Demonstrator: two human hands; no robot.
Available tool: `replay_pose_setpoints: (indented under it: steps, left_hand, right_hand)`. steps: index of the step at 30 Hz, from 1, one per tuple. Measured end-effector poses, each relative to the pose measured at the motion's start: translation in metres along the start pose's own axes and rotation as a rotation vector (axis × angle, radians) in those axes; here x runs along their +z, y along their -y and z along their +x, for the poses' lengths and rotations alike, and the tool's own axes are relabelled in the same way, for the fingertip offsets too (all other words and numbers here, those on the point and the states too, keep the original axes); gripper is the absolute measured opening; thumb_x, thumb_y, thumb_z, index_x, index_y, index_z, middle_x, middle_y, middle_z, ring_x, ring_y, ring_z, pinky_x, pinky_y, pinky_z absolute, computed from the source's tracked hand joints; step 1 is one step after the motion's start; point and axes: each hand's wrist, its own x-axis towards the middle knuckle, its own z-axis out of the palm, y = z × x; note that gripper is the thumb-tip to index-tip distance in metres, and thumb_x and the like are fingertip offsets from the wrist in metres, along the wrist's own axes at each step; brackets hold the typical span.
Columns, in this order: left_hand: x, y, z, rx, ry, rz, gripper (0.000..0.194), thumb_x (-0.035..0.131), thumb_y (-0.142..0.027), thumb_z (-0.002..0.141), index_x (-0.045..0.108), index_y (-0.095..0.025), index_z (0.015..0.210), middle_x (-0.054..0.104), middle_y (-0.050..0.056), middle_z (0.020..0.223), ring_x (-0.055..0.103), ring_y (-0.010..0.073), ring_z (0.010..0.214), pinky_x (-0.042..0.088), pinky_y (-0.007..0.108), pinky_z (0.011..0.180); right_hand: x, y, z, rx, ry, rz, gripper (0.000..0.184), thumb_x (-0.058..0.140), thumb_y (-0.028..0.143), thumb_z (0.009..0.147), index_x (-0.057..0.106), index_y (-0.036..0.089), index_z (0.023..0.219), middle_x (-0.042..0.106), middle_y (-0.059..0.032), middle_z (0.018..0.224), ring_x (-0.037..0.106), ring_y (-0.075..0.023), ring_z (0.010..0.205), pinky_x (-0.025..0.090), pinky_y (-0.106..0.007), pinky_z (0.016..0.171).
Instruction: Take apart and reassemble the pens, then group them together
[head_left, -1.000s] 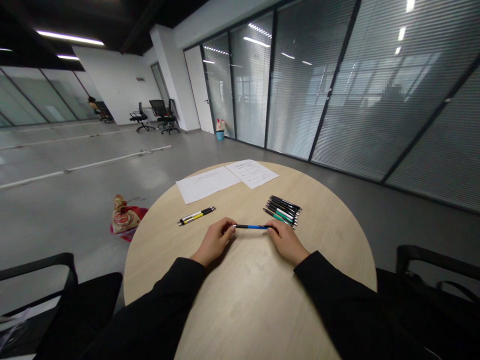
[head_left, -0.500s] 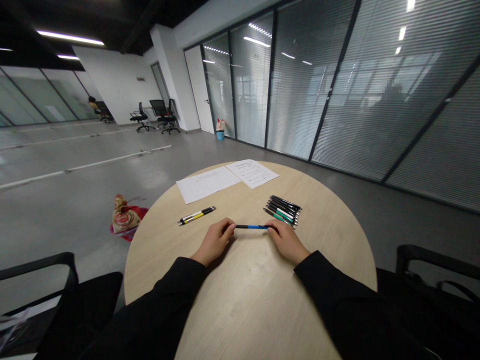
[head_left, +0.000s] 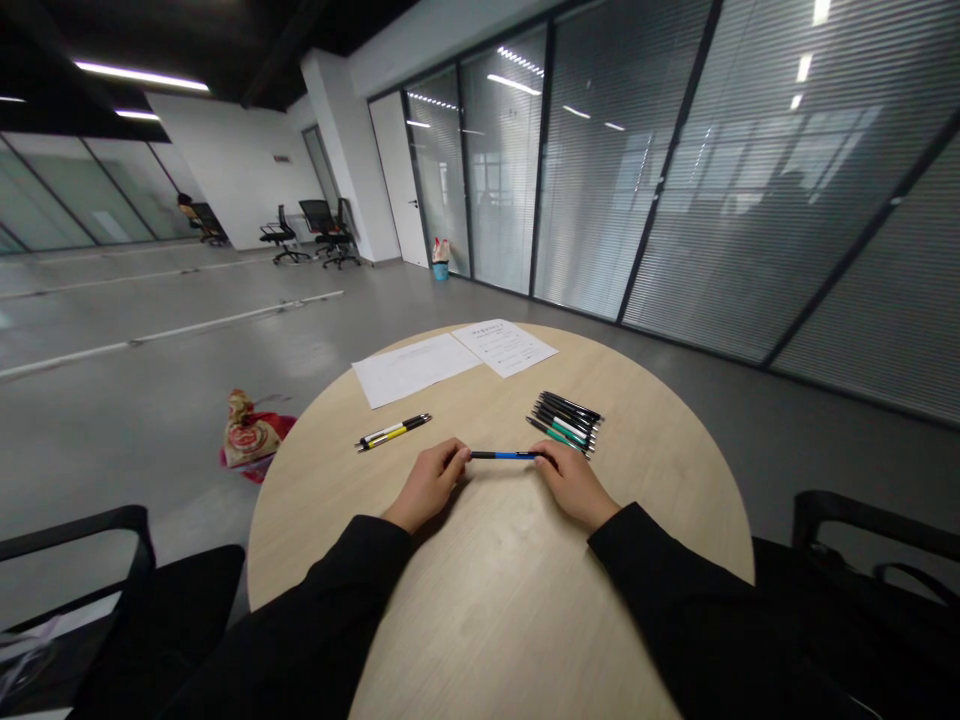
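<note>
A blue pen with a black grip section (head_left: 502, 455) lies level between my two hands, its ends covered by my fingers. My left hand (head_left: 436, 480) pinches the black end. At the opposite end, my right hand (head_left: 568, 478) is closed on the blue part. Just beyond my right hand is a group of several pens (head_left: 566, 420), mostly black, with green and white ones among them. To the left of my left hand, a yellow and black pen (head_left: 394, 433) rests alongside a white and black pen (head_left: 382, 432).
Two printed paper sheets, a left one (head_left: 416, 370) and a right one (head_left: 506, 347), lie at the far side of the round wooden table (head_left: 480, 620). Black chairs flank it, one left (head_left: 180, 600) and one right (head_left: 862, 520). A bag-topped red bin (head_left: 255, 440) stands on the floor.
</note>
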Motion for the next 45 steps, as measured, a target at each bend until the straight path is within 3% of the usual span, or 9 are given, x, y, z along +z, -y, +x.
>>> replay_pose_setpoints:
  steps: [11, 25, 32, 37, 42, 45]
  left_hand:
    - [0.0013, 0.0059, 0.0015, -0.016, 0.008, 0.046, 0.043, 0.039, -0.047, 0.097, 0.056, -0.019, 0.071, 0.055, -0.001, 0.061, 0.050, 0.0161, 0.061, 0.036, 0.028, 0.062]
    - [0.0021, 0.0053, 0.0022, -0.061, 0.023, 0.071, 0.051, 0.036, -0.053, 0.096, 0.039, -0.020, 0.057, 0.042, -0.003, 0.054, 0.039, 0.0132, 0.054, 0.029, 0.028, 0.058]
    - [0.0015, 0.0039, 0.0010, -0.097, 0.039, 0.030, 0.056, 0.035, -0.055, 0.096, 0.041, -0.020, 0.053, 0.041, -0.003, 0.049, 0.037, 0.0123, 0.049, 0.029, 0.028, 0.056]
    - [0.0011, 0.0042, 0.0005, -0.059, -0.004, -0.045, 0.048, 0.037, -0.052, 0.098, 0.057, -0.018, 0.070, 0.054, -0.001, 0.059, 0.049, 0.0146, 0.057, 0.036, 0.028, 0.060]
    - [0.0026, 0.0059, 0.0002, 0.012, -0.026, -0.126, 0.028, 0.057, -0.044, 0.090, 0.055, -0.019, 0.101, 0.058, -0.003, 0.072, 0.052, 0.0137, 0.062, 0.039, 0.026, 0.061]
    - [0.0031, 0.0065, 0.0006, 0.027, -0.002, -0.113, 0.025, 0.059, -0.041, 0.089, 0.056, -0.018, 0.100, 0.059, -0.002, 0.073, 0.053, 0.0139, 0.063, 0.040, 0.026, 0.062]
  right_hand:
    - [0.0002, -0.0010, -0.0001, -0.014, -0.008, 0.002, 0.018, 0.050, 0.016, 0.093, 0.068, 0.018, 0.099, 0.071, -0.0080, 0.098, 0.064, -0.0234, 0.094, 0.047, -0.037, 0.087]
    - [0.0006, -0.0008, -0.0002, -0.027, -0.008, 0.007, 0.019, 0.051, 0.015, 0.092, 0.068, 0.019, 0.099, 0.072, -0.0076, 0.100, 0.064, -0.0228, 0.095, 0.048, -0.036, 0.087]
    - [0.0005, 0.0000, -0.0004, -0.007, -0.010, 0.005, 0.019, 0.051, 0.015, 0.093, 0.068, 0.018, 0.100, 0.071, -0.0080, 0.100, 0.064, -0.0230, 0.096, 0.048, -0.037, 0.089]
    - [0.0003, 0.0000, 0.0000, 0.000, -0.017, 0.008, 0.019, 0.050, 0.016, 0.093, 0.068, 0.018, 0.099, 0.071, -0.0081, 0.098, 0.064, -0.0229, 0.094, 0.048, -0.037, 0.087]
    - [-0.0006, 0.0015, 0.0000, 0.005, -0.017, 0.006, 0.019, 0.050, 0.017, 0.093, 0.068, 0.018, 0.099, 0.071, -0.0077, 0.098, 0.064, -0.0229, 0.094, 0.048, -0.037, 0.087]
    - [-0.0010, 0.0021, 0.0000, 0.011, -0.018, 0.001, 0.019, 0.050, 0.017, 0.093, 0.068, 0.018, 0.099, 0.071, -0.0078, 0.099, 0.064, -0.0231, 0.096, 0.047, -0.037, 0.088]
